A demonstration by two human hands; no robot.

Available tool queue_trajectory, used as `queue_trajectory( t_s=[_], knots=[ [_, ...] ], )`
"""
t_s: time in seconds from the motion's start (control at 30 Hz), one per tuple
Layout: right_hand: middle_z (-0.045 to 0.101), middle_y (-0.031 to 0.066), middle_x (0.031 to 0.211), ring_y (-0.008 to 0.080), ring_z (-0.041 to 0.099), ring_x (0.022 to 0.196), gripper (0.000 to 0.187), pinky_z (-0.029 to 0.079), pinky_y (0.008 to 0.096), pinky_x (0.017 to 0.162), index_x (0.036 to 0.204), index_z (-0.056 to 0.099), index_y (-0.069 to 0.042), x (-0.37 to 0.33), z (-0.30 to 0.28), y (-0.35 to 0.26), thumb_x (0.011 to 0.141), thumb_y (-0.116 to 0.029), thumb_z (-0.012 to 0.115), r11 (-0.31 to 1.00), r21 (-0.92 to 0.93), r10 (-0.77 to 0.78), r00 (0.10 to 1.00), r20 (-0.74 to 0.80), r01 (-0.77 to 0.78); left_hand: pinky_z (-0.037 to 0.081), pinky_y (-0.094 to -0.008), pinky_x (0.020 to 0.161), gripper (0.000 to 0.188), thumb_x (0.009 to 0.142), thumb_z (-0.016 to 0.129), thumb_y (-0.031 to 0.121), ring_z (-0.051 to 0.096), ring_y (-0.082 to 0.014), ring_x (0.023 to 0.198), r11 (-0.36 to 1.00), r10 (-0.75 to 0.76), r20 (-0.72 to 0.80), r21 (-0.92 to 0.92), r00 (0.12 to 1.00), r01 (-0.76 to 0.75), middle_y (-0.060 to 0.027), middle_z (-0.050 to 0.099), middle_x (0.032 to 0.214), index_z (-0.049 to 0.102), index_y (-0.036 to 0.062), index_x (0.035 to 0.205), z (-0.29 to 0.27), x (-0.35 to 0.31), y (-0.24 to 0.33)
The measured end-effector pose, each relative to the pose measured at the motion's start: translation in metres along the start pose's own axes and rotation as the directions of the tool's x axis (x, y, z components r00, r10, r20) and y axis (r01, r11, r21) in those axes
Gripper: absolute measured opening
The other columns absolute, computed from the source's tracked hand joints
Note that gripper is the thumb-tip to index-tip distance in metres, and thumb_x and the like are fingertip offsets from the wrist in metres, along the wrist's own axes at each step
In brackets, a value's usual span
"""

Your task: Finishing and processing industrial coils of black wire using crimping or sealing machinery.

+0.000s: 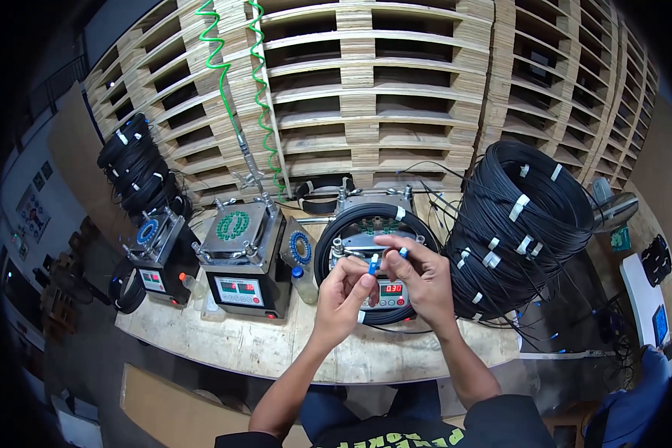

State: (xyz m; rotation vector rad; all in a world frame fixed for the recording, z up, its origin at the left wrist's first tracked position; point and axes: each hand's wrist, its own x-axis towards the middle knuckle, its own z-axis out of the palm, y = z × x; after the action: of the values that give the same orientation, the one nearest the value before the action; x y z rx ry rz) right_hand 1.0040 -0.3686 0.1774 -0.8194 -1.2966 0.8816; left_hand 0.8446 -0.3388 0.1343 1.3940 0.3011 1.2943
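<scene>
My left hand (342, 293) pinches a small blue and white cable connector (374, 264) between thumb and fingertips. Close beside it, my right hand (423, 284) is closed on a small blue piece (403, 253), perhaps a connector or its cap; the fingers hide most of it. Both hands are raised over a coil of black cable (328, 237), which lies around a polishing machine (390, 288) with a red lit display. The hands cover part of that machine and its top plate.
Two more machines, one in the middle left (239, 261) and one farther left (155, 254), stand on the wooden table (336, 362). Small bottles (304, 286) sit between them. A tall stack of black cable coils (500, 224) rises at right. Green air hoses (218, 60) hang before wooden pallets (418, 101).
</scene>
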Motion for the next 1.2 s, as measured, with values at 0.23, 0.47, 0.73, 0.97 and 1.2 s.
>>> queue_trajectory(
  t_s=[0.23, 0.47, 0.73, 0.97, 1.2],
  knots=[
    [0.056, 0.0061, 0.106, 0.0117, 0.061, 0.083, 0.032, 0.053, 0.0241, 0.067, 0.12, 0.071, 0.001, -0.008, -0.002, 0.017, 0.098, -0.022, 0.067, 0.999, 0.028, -0.038, 0.988, 0.148, 0.035, 0.051, -0.0251, 0.07, 0.013, 0.099, 0.064, 0.009, 0.061, -0.0096, 0.079, 0.995, -0.096, -0.031, 0.001, 0.995, 0.096, -0.0047, 0.06, 0.093, 0.054, 0.001, 0.101, 0.002, -0.001, 0.001],
    [0.063, 0.01, 0.123, 0.0159, 0.062, 0.103, 0.036, 0.051, 0.0267, 0.084, 0.126, 0.068, 0.0, -0.009, -0.007, 0.015, 0.097, -0.022, 0.068, 0.995, 0.06, -0.095, 0.978, 0.188, 0.085, 0.053, -0.0239, 0.069, 0.013, 0.094, 0.07, 0.003, 0.064, -0.0092, 0.079, 0.994, -0.111, -0.023, -0.012, 0.994, 0.111, -0.0049, 0.063, 0.09, 0.057, 0.0009, 0.094, -0.001, 0.0, -0.003],
    [0.07, 0.0215, 0.118, 0.03, 0.059, 0.125, 0.042, 0.053, 0.0398, 0.098, 0.127, 0.065, 0.006, -0.012, -0.011, 0.015, 0.098, -0.025, 0.066, 0.985, 0.173, -0.013, 0.973, 0.23, -0.028, 0.057, -0.0242, 0.071, 0.022, 0.089, 0.075, -0.002, 0.065, -0.0085, 0.083, 0.99, -0.138, -0.047, -0.019, 0.989, 0.138, -0.0034, 0.063, 0.092, 0.054, 0.0025, 0.089, 0.005, 0.002, -0.002],
    [0.061, 0.0203, 0.137, 0.0202, 0.069, 0.104, 0.028, 0.056, 0.0302, 0.088, 0.12, 0.07, 0.001, -0.012, -0.016, 0.014, 0.098, -0.015, 0.065, 0.987, 0.157, -0.021, 0.962, 0.271, -0.022, 0.057, -0.0241, 0.071, 0.032, 0.087, 0.077, -0.002, 0.066, -0.0084, 0.082, 0.99, -0.133, -0.087, -0.051, 0.987, 0.129, -0.0022, 0.061, 0.092, 0.046, 0.0061, 0.086, 0.005, -0.001, -0.01],
    [0.065, 0.0165, 0.13, 0.0172, 0.067, 0.104, 0.022, 0.053, 0.0324, 0.095, 0.112, 0.071, 0.002, -0.012, -0.024, 0.017, 0.099, -0.013, 0.063, 0.988, 0.146, 0.008, 0.971, 0.237, -0.043, 0.049, -0.0321, 0.096, 0.03, 0.09, 0.064, 0.0, 0.054, -0.0151, 0.109, 0.995, 0.103, -0.063, 0.016, 0.993, -0.102, -0.01, 0.049, 0.118, 0.051, -0.0008, 0.117, 0.003, 0.009, 0.004]
  ],
)
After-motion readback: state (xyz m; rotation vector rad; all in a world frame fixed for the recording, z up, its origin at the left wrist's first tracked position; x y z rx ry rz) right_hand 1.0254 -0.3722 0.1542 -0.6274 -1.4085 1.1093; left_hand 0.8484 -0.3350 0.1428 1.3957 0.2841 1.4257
